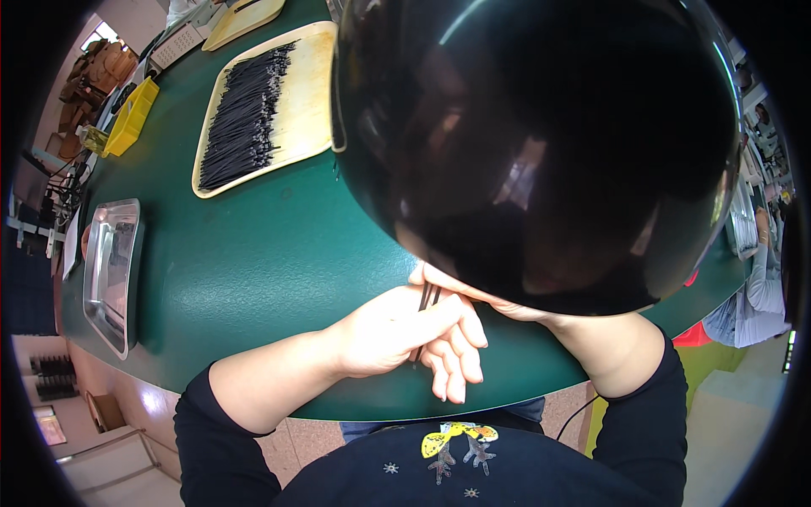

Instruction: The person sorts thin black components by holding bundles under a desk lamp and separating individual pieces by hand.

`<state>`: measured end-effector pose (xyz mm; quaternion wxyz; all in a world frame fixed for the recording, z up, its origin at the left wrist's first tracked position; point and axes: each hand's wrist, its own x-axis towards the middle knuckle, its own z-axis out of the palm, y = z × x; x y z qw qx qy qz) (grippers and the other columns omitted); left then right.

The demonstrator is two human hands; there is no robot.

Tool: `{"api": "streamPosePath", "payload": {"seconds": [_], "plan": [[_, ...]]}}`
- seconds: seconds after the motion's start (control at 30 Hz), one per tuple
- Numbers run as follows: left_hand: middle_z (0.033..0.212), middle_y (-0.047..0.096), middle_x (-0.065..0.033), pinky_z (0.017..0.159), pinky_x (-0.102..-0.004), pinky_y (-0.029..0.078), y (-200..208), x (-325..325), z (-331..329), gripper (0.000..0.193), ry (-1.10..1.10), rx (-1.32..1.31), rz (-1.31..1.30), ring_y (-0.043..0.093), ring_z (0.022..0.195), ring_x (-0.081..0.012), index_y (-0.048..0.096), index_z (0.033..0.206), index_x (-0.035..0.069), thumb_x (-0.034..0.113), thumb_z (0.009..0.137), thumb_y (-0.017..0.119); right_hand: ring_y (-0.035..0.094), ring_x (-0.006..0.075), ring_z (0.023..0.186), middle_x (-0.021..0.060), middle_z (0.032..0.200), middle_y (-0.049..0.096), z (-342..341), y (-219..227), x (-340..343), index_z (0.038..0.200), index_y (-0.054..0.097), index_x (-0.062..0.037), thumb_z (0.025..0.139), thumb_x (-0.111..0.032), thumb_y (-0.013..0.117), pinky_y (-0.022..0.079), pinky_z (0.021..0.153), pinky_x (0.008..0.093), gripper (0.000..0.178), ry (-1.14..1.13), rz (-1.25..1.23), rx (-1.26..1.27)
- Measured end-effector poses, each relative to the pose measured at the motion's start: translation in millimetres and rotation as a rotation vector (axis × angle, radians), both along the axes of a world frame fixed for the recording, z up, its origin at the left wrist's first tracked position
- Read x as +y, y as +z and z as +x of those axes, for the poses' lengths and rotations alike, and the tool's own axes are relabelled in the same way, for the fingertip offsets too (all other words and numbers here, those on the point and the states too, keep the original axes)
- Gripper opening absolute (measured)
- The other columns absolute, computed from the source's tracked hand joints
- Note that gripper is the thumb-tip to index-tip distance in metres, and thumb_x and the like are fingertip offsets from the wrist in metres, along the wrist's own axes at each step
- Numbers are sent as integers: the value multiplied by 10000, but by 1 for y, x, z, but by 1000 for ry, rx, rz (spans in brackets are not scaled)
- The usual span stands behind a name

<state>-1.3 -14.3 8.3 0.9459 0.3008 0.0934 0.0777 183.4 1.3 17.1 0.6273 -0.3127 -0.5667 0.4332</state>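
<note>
My left hand (405, 331) is over the near edge of the green table, its fingers curled around thin black cables (428, 296). The strands come out above and below the grip. My right hand (507, 308) reaches in from the right, beside the left one. A fingertip of it shows near the upper ends of the cables, but most of its fingers are hidden under a large, shiny black dome (541, 160). Whether that hand grips anything is hidden. At the far left, a cream tray (308, 118) carries a dense row of similar black cables (245, 118).
On the left of the green table (262, 262) stands a clear, shallow container (110, 279). Farther back are a yellow bin (133, 118), a second cream tray (241, 21) and a pale metal box (182, 42). The dome blocks the view of the table's right half. Another person's sleeve (764, 283) shows at the far right.
</note>
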Motion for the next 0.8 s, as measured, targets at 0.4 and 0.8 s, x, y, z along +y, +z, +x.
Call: {"api": "streamPosePath", "payload": {"seconds": [0.4, 0.8], "plan": [[565, 533, -66, 483, -245, 435, -19, 22, 1, 230, 815, 685, 1544, 529, 499, -140, 529, 698, 18, 217, 709, 643, 518, 212, 935, 111, 1084, 500, 3, -30, -16, 1136, 414, 15, 769, 29, 504, 414, 825, 324, 378, 42, -265, 458], [793, 495, -114, 641, -356, 456, -5, 26, -1, 376, 673, 1004, 1943, 534, 749, -269, 475, 820, 29, 324, 665, 648, 365, 53, 502, -18, 523, 371, -14, -21, -7, 791, 477, -23, 899, -177, 387, 325, 516, 199, 207, 15, -301, -295]]}}
